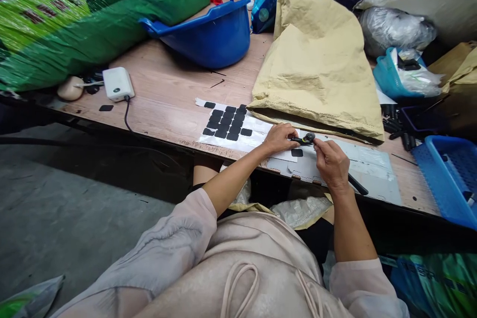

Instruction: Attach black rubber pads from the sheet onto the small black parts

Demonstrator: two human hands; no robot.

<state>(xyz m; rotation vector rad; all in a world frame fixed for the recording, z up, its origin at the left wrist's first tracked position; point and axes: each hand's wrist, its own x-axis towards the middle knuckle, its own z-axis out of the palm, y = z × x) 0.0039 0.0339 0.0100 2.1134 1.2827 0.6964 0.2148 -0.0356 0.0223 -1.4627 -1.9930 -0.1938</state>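
Observation:
My left hand (280, 138) is closed on one end of a small black part with a yellow band (307, 138) and a rounded head, held just above the bench edge. My right hand (333, 161) pinches at the rounded head; whether something small is between those fingertips is hidden. Below the hands lies a white backing sheet (257, 131) carrying rows of black rounded-square stickers (225, 121). A single black sticker (297, 152) sits near my left fingertips. Past my right wrist, a black rod-like handle (357, 184) pokes out over a grey board (376, 169).
A yellow-brown paper sack (316, 69) lies behind my hands. A blue basin (212, 32) stands at the back left, near green wrapped bags (112, 25). A white box with a cable (118, 84) is on the left. At the right are a blue basket (443, 179) and black parts (397, 126).

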